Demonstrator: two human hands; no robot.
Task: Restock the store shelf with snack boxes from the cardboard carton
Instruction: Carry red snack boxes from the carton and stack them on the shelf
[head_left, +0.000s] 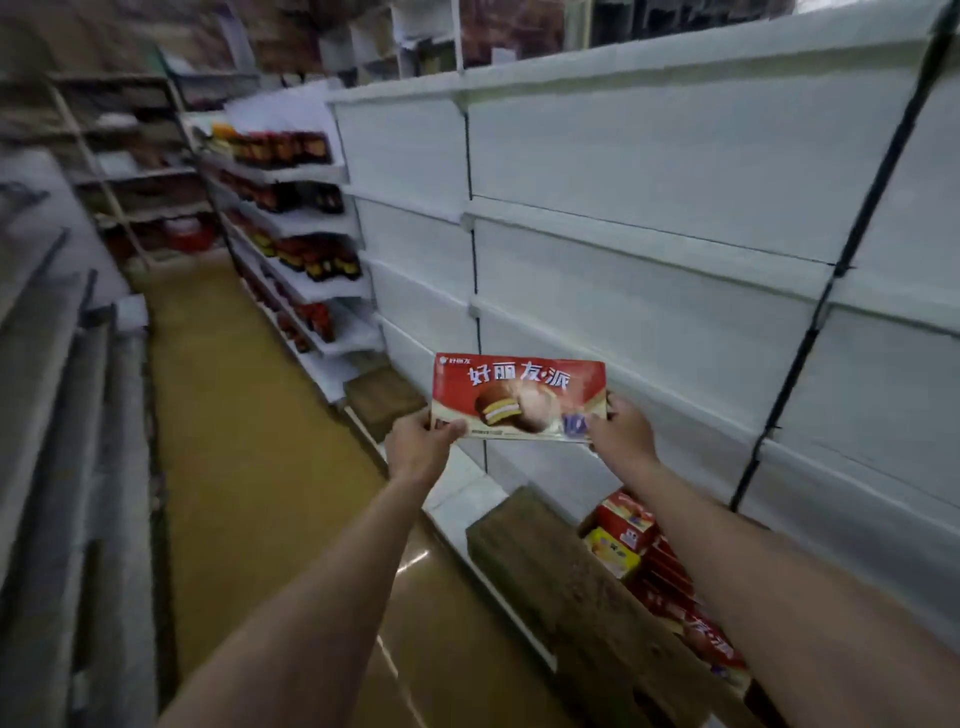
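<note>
A flat red snack box (519, 396) with a chocolate pie picture is held upright in front of the white store shelf (649, 332). My left hand (422, 441) pinches its lower left corner. My right hand (621, 428) grips its lower right corner. Below my right arm, the open cardboard carton (561, 577) stands on the lowest shelf, with several red and yellow snack boxes (631, 540) inside.
The white shelf boards in front of me carry nothing. Further down the aisle, shelves hold dark bottles (291, 150). A second carton (382, 397) sits on the low shelf ahead. The yellow floor (249, 441) runs between this shelf and grey racks (62, 415) on the left.
</note>
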